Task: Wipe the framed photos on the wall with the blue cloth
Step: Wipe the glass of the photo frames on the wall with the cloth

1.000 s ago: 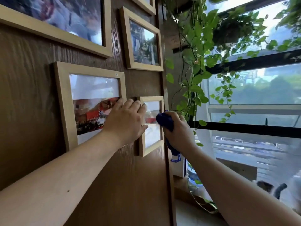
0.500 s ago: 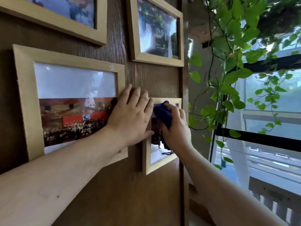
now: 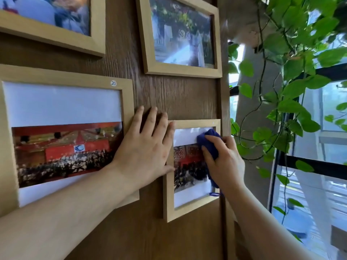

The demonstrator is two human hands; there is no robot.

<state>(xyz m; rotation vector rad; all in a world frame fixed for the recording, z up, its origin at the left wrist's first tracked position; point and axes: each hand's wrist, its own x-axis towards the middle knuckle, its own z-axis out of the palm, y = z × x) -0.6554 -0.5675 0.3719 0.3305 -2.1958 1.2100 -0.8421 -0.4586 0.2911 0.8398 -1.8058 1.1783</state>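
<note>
Several light wooden framed photos hang on a dark brown wood wall. The small frame (image 3: 169, 194) sits low and right of centre. My right hand (image 3: 225, 162) presses the bunched blue cloth (image 3: 209, 142) against the upper right of its glass. My left hand (image 3: 144, 149) lies flat, fingers spread, on the wall between the small frame and the large frame (image 3: 62, 102), its little finger and thumb touching the small frame's left edge. Another frame (image 3: 180, 36) hangs above, and a fourth (image 3: 56, 36) at the top left.
The wall ends at a vertical edge (image 3: 224, 102) just right of the small frame. Beyond it, trailing green vines (image 3: 293, 87) hang in front of a window with black bars (image 3: 308, 166).
The view has moved closer to the wall. My right hand has carried the cloth to the upper right of the small frame's glass, uncovering more of the photo. My left hand stays flat beside the frame.
</note>
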